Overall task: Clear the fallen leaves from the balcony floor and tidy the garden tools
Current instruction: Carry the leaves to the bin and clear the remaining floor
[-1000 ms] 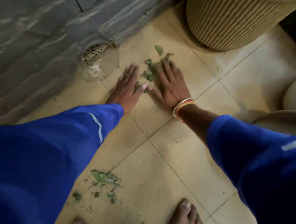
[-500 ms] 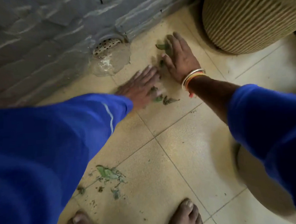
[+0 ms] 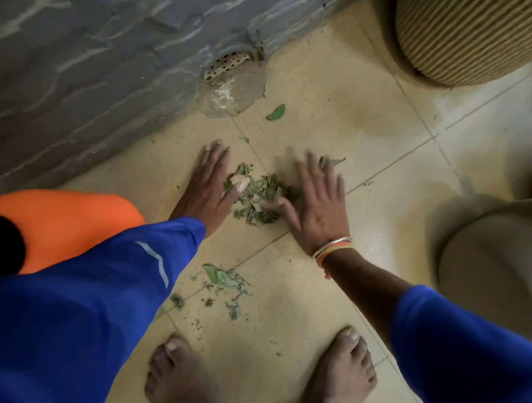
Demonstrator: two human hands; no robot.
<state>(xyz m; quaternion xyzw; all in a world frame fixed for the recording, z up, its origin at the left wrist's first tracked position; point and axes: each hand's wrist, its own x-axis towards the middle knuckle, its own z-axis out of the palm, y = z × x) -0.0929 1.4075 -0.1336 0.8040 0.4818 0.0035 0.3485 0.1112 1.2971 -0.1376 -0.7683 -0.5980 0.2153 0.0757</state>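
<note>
Head view, I see left hand (image 3: 207, 189) and right hand (image 3: 317, 206) flat, fingers straight, grasping nothing, crumpled green leaves (image 3: 258, 198) heaped between them on grainy beige floor (image 3: 331, 121), near its grey stone wall (image 3: 83, 87) edge.

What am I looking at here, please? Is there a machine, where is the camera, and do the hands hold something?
There is no machine: a person wears one camera on the head, looking down. The left hand and right hand are open, fingers straight, on the tiled floor either side of a pile of leaves; neither holds anything. More leaf scraps lie near the bare feet, and a single leaf lies near the wall drain. A ribbed pot stands top right.
</note>
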